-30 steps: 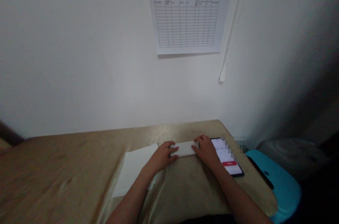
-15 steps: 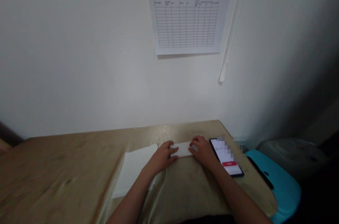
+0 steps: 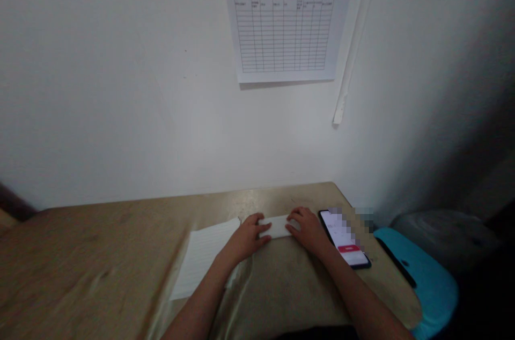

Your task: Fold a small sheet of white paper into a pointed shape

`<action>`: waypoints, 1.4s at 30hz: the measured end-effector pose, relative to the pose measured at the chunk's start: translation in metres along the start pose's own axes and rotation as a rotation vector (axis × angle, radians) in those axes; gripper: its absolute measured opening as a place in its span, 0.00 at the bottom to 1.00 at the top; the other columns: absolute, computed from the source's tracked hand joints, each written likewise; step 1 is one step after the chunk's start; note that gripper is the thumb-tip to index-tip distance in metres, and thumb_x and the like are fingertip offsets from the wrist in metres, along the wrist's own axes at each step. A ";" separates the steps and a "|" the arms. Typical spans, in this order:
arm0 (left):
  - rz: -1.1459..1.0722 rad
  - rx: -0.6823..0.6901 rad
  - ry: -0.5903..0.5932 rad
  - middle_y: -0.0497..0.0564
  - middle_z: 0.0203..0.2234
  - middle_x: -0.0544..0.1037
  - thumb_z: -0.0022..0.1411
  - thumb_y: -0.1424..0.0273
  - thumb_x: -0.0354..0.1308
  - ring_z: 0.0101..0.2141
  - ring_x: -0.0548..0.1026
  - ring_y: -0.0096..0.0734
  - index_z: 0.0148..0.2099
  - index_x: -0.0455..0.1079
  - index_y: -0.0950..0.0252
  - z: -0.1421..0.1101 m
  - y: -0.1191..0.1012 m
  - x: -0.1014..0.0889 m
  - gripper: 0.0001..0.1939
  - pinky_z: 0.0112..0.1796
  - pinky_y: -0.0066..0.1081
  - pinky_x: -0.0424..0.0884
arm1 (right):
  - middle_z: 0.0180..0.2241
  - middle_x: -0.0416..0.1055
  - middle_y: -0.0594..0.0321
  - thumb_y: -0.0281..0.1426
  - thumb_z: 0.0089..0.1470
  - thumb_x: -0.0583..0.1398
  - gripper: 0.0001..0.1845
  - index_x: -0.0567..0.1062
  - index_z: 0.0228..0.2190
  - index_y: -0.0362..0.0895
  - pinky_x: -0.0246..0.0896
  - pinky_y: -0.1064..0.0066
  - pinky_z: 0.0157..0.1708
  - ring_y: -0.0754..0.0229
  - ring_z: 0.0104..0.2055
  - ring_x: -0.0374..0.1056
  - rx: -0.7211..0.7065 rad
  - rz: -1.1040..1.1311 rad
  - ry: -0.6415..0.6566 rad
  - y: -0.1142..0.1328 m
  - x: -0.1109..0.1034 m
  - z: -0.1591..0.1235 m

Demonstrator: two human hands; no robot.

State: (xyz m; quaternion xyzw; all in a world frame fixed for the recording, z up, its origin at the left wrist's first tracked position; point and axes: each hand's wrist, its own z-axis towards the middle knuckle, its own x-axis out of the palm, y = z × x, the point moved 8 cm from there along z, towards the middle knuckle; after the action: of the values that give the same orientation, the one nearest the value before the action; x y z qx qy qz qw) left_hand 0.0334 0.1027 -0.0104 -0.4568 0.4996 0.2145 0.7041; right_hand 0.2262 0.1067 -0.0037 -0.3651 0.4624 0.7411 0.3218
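A flat white strip, apparently folded paper point(image 3: 277, 227), lies on the table between my hands. My left hand point(image 3: 250, 235) grips its left end, with the thumb at the near edge and the fingers at the far edge. At the right end, my right hand point(image 3: 306, 227) holds it in the same way, fingers curled over it. Beside my left forearm rests a lined sheet of paper point(image 3: 199, 259) with a ragged top corner, partly hidden by that arm.
A lit phone point(image 3: 349, 251) lies right of my right hand. The table point(image 3: 100, 254) has a wrinkled brown cover and meets the wall. A turquoise seat or lid point(image 3: 432, 281) stands beyond its right edge. A printed grid sheet point(image 3: 284, 34) is fixed to the wall.
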 end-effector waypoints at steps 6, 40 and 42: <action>-0.013 0.013 -0.017 0.56 0.62 0.66 0.64 0.58 0.58 0.61 0.66 0.44 0.59 0.74 0.57 0.001 0.000 -0.001 0.23 0.62 0.42 0.63 | 0.48 0.72 0.57 0.36 0.59 0.61 0.12 0.78 0.43 0.48 0.59 0.62 0.55 0.54 0.52 0.66 0.000 -0.007 -0.005 -0.002 0.002 0.000; 0.079 -0.023 -0.097 0.58 0.51 0.71 0.65 0.62 0.58 0.51 0.70 0.44 0.55 0.77 0.55 0.001 -0.007 -0.009 0.17 0.55 0.43 0.67 | 0.48 0.72 0.57 0.36 0.60 0.61 0.12 0.79 0.44 0.47 0.58 0.61 0.56 0.54 0.52 0.65 -0.011 0.006 0.006 0.002 0.003 -0.001; 0.101 -0.035 -0.103 0.57 0.49 0.71 0.65 0.62 0.59 0.50 0.70 0.44 0.55 0.77 0.55 0.000 -0.008 -0.011 0.17 0.54 0.44 0.67 | 0.48 0.71 0.56 0.36 0.59 0.62 0.13 0.79 0.44 0.47 0.58 0.61 0.56 0.53 0.52 0.64 0.006 0.008 0.008 0.003 0.001 -0.001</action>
State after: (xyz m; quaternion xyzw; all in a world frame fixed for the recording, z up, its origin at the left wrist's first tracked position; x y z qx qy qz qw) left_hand 0.0352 0.0998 0.0028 -0.4315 0.4813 0.2818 0.7091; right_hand 0.2239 0.1044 -0.0034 -0.3652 0.4674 0.7394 0.3184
